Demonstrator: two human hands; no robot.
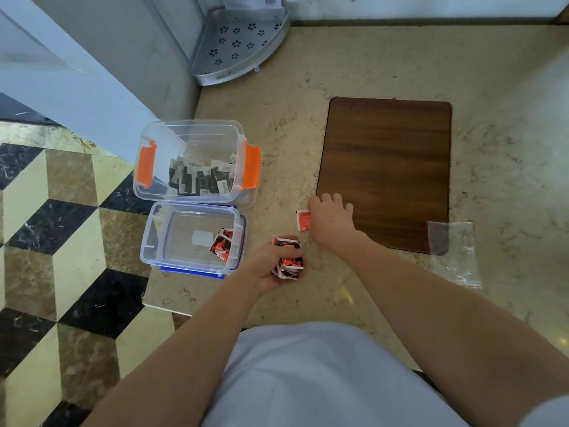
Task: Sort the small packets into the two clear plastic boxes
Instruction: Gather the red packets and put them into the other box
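Two clear boxes stand at the counter's left. The far box with orange clips holds several black-and-white packets. The near box with a blue rim holds a few red packets at its right end. My left hand, palm up just right of the blue-rimmed box, is shut on a bunch of red packets. My right hand pinches a single red packet at the brown mat's left edge.
A brown wood-look mat lies on the marble counter. An empty clear plastic bag overlaps the mat's near right corner. A grey perforated corner shelf stands at the back. The counter's edge drops to the tiled floor left of the boxes.
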